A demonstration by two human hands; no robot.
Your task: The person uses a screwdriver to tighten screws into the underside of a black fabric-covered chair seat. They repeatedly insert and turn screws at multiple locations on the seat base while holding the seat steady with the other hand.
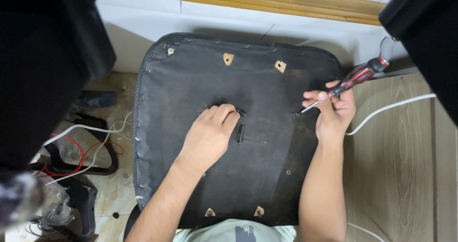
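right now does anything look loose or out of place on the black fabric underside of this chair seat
Yes. Loose black bolts lie unfastened on the black fabric seat underside, by the left hand. Small tan wood patches show through cut holes in the fabric. The right hand holds a red-and-black screwdriver against a hole.

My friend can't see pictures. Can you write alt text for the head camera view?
A person's right hand drives a red-and-black screwdriver into an upturned black chair seat, while the left hand rests beside loose black bolts.
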